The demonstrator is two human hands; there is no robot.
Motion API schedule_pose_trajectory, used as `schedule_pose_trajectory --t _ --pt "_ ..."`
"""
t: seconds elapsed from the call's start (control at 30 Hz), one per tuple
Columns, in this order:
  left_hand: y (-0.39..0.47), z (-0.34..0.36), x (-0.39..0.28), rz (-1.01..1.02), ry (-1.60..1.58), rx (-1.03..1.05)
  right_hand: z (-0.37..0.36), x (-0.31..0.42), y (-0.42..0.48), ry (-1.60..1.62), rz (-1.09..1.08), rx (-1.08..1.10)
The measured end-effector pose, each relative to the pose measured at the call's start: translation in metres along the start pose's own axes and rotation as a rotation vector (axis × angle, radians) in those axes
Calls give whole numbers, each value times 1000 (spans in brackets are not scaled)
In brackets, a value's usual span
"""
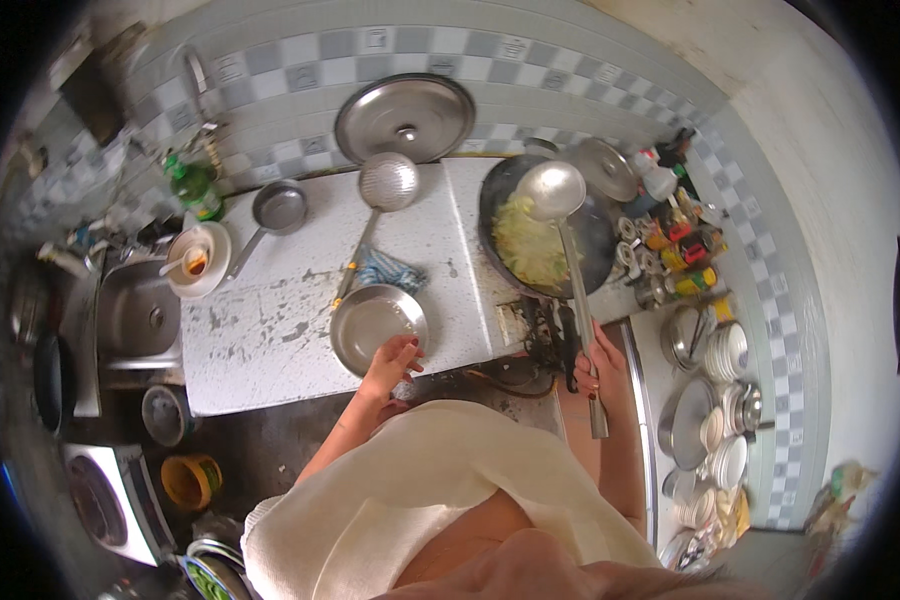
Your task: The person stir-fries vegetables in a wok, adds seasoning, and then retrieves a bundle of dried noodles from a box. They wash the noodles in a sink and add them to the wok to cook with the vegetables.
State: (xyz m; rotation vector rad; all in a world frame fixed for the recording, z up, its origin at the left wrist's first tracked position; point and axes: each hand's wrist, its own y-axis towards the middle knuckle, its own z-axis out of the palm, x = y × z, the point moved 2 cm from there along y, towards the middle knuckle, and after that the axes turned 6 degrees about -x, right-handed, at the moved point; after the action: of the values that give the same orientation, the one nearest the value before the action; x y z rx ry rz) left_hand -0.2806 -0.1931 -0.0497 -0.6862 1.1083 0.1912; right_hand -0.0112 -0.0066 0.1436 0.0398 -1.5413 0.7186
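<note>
My right hand (604,360) is closed around the long handle of a metal ladle (553,191). The ladle's bowl hangs over the far part of a dark wok (598,238). Pale green chopped vegetables (534,251) cover the left side of the wok's inside. My left hand (396,365) is over the near rim of a shallow stainless-steel bowl (367,326), fingers slightly curled and apart, with nothing seen in them. Whether it touches the rim is hard to tell. Behind that bowl lie a blue-and-white cloth (391,270) and a perforated skimmer (388,182).
A large metal lid (406,118) leans on the tiled wall. On the left are a small saucepan (280,206), a green bottle (195,189), stacked dishes (221,274) and a sink (142,315). Seasoning bottles (686,251) and bowls (726,352) line the right side.
</note>
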Motion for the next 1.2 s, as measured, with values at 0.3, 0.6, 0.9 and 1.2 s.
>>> schedule_pose_trajectory --t 0.3,0.6,0.9,1.2 --pt "-35 -65 15 8 -91 -209 203 -39 94 198 319 620" --pt "-80 -122 28 -49 -262 -451 346 -114 189 -164 152 660" --pt "-89 -144 29 -51 -258 -489 363 -148 188 -203 122 566" --pt "-80 -145 24 1 -263 -442 356 -136 192 466 643 783"
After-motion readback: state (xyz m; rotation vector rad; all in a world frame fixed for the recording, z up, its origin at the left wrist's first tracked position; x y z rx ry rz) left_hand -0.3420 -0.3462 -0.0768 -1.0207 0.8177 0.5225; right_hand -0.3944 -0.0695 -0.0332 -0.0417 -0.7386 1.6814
